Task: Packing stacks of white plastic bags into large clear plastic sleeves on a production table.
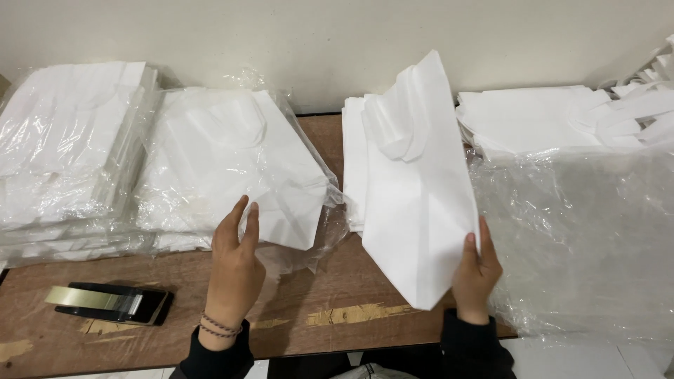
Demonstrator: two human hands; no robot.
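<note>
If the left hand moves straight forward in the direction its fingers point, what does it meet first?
The left hand already touches the wrapped bag, so going on it presses further over that bag. Beyond is the wall; depth is unclear.

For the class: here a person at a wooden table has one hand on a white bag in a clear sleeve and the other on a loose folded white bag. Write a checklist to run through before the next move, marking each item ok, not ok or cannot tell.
1. Right hand has a grip on the loose folded bag: ok, thumb on its right edge.
2. Left hand reaches the sleeved bag: ok, fingertips at its lower edge.
3. Sleeve mouth held open: cannot tell, the plastic is crumpled there.
4. Loose bag folded flat: ok, handles tucked on top.
5. Tape dispenser within reach: ok, on the table at the left.
6. Plastic sheets out of the way: not ok, they spread against the right hand.
</note>
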